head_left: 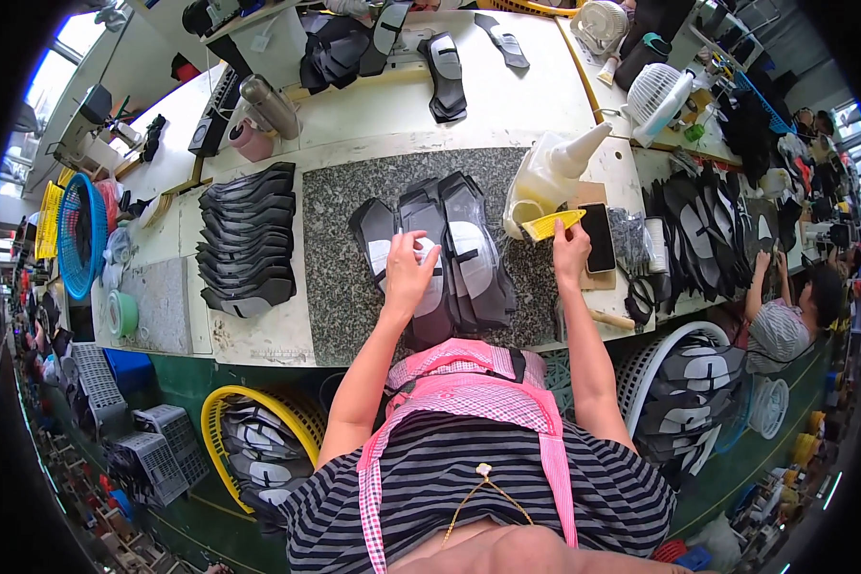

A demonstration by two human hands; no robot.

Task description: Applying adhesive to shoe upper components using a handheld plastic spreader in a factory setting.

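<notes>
My left hand [409, 273] rests on a group of dark grey shaped pieces [459, 253] with light grey patches, spread on a speckled stone slab [340, 316]. Its fingers are apart and press on the pieces without gripping them. Pinched in my right hand [571, 253] is a flat yellow tool [553, 224]; its exact kind is unclear. The tool lies against the open mouth of a translucent plastic bottle [536, 177] with a cone-shaped spout, which contains yellowish stuff.
Overlapping dark pieces [247, 239] form a column on the left. Beside the bottle are a phone [598, 237], a thread spool [656, 244] and black scissors [640, 298]. Baskets of pieces, one yellow [210, 440] and one white [641, 368], flank me. A co-worker [794, 325] sits at right.
</notes>
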